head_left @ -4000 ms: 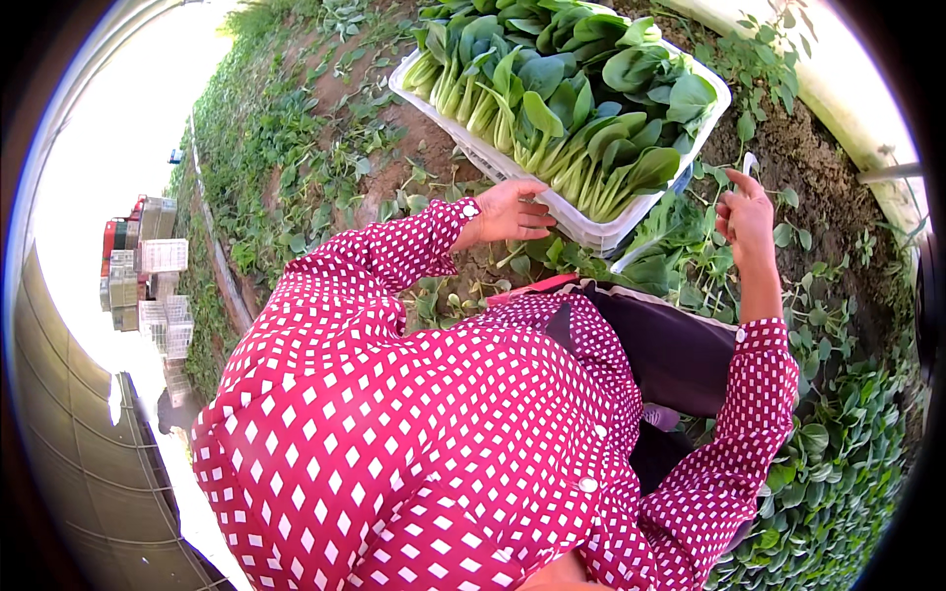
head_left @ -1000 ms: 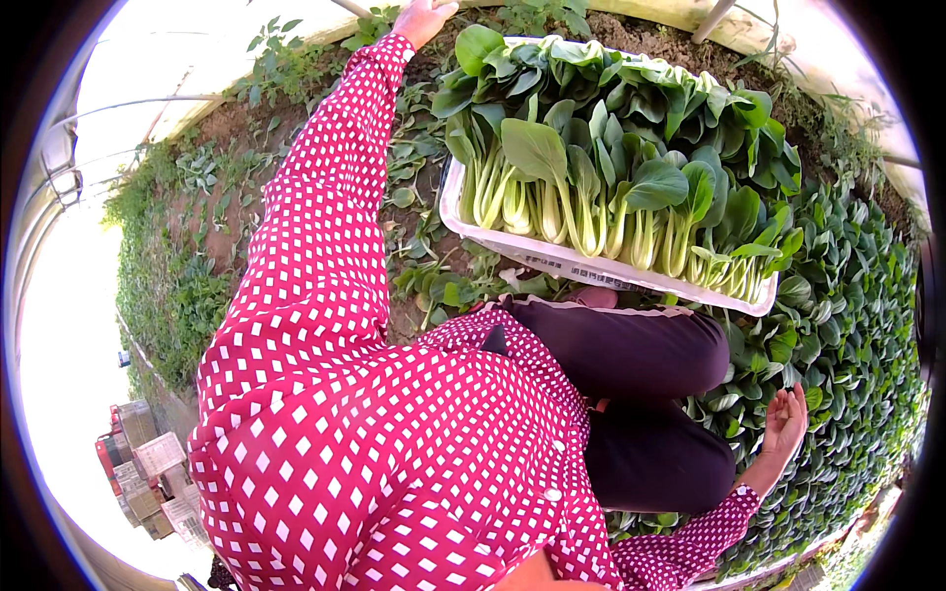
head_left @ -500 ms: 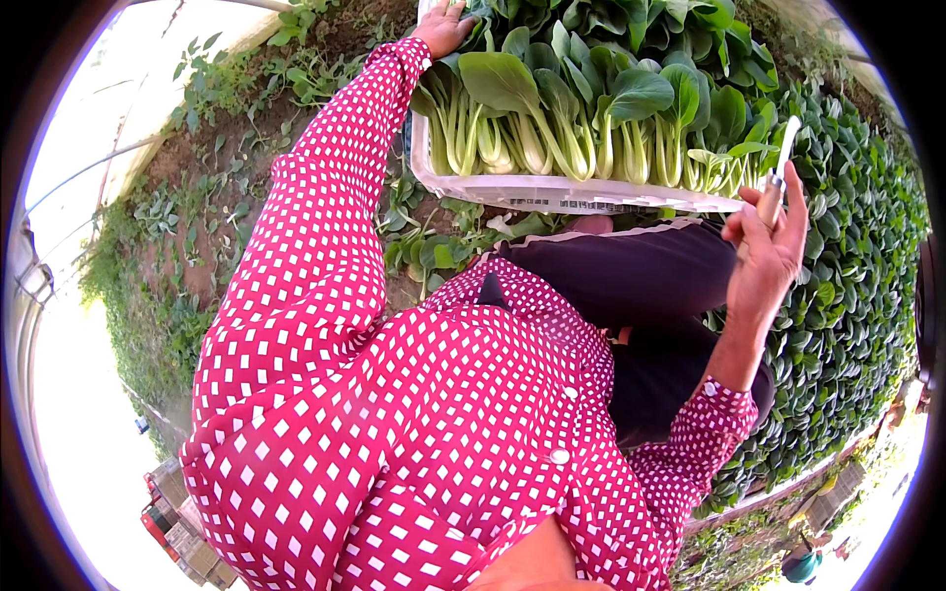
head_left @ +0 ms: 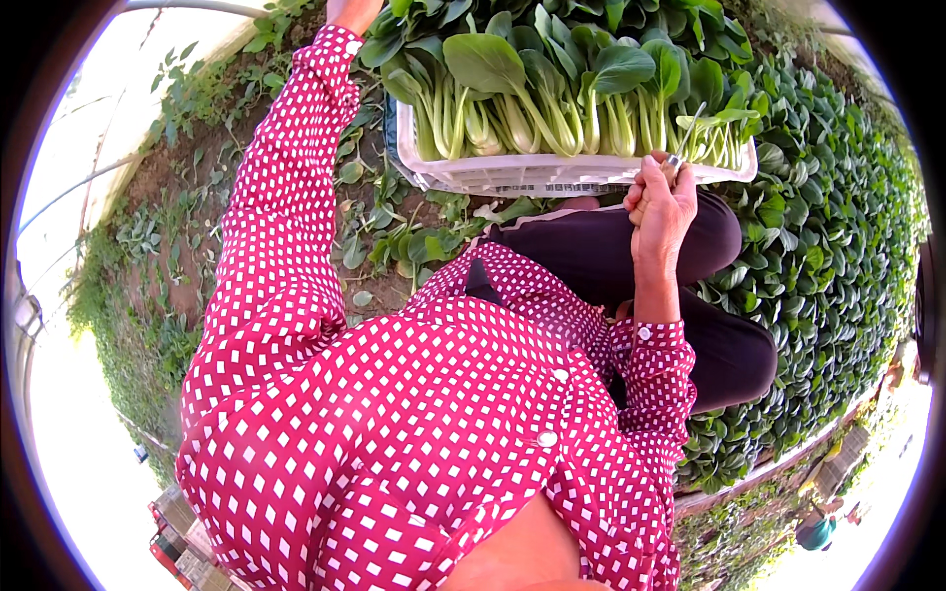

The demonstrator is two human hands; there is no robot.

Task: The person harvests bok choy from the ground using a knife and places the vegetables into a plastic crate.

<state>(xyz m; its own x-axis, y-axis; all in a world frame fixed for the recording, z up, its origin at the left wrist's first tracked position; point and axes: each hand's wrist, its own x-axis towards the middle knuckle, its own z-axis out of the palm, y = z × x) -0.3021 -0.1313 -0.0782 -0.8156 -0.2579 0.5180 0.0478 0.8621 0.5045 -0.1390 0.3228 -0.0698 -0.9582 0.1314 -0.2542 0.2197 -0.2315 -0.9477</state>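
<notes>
Both hands are gripping the white crate [head_left: 512, 175] of greens: I am seeing my right hand [head_left: 658, 202] clenching its near rim, my left hand [head_left: 350, 12] reaching its far corner, grip unclear.

My left hand [head_left: 352, 12] is cut off by the top rim of the view; only the wrist end shows past my red-and-white checked sleeve [head_left: 286, 167], so I cannot tell what its fingers do. The far side of the white plastic crate of leafy green bok choy [head_left: 552, 175] runs out past the same rim. My right hand [head_left: 658, 202] is closed around a thin silvery thing [head_left: 673, 161], too small to make out, and covers part of the crate's near wall. My lap hides the ground below the crate.
</notes>
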